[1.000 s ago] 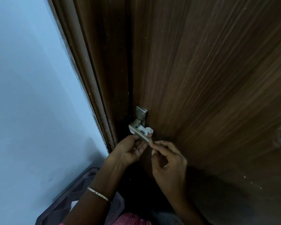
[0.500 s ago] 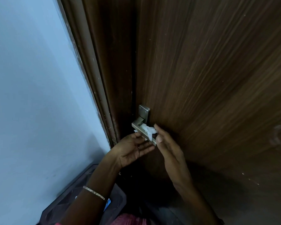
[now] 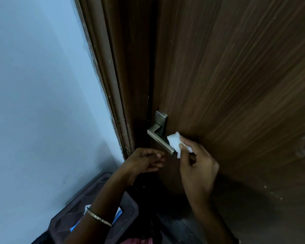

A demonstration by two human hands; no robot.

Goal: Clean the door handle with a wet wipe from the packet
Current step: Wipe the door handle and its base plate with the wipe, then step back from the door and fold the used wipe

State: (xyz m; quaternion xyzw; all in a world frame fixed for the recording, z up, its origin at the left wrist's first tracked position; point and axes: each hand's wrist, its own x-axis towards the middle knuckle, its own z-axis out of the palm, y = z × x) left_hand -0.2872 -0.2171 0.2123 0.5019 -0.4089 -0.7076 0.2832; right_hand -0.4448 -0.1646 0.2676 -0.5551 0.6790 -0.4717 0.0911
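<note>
The door handle (image 3: pixel 160 140) juts from the dark door (image 3: pixel 236 85) with the door frame (image 3: pixel 116 95) close on its left, a narrow gap; the left hand (image 3: pixel 144 162) fills the space below the lever; the right hand (image 3: pixel 196 166) with the wet wipe (image 3: pixel 174 142) blocks its free end; above it the way is open.

Dim, cool indoor light leaves the pale wall (image 3: pixel 42 103) evenly lit at left while the dark door (image 3: pixel 236 85) sinks into shadow toward the bottom, its grain smeared by blur and straight edges bowed by wide-angle distortion.
</note>
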